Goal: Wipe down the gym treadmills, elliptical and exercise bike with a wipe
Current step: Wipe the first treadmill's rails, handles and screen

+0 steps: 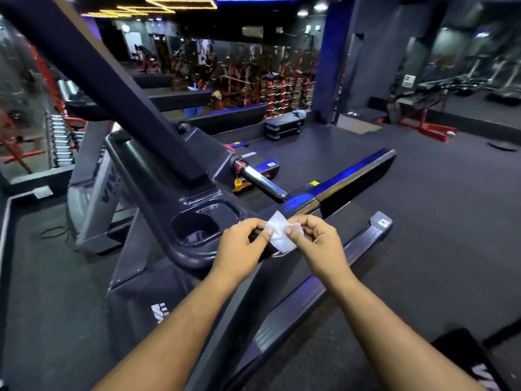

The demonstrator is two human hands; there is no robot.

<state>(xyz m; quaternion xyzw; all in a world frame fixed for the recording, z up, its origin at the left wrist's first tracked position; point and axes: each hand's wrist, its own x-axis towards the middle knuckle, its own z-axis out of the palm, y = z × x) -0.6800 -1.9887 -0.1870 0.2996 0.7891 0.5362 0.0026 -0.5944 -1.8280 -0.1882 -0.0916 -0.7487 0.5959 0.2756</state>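
A small white wipe [279, 234] is held between both hands just above the dark treadmill console [180, 198]. My left hand [242, 244] pinches its left edge with thumb and fingers. My right hand [315, 241] pinches its right edge. Directly to the left of the hands lies the console's cup-holder recess [203, 224]. The treadmill's glossy handrail [352, 179] runs away to the upper right, and a chrome grip [262, 182] sticks out from the upright. The side step rail [338, 280] passes below my right forearm.
A second treadmill [98, 179] stands to the left with a cable on the floor. Black step platforms [283, 127] sit on the dark rubber floor ahead. A red bench frame [425, 125] is at the right. Mirrors and red weight racks [253, 80] line the back wall.
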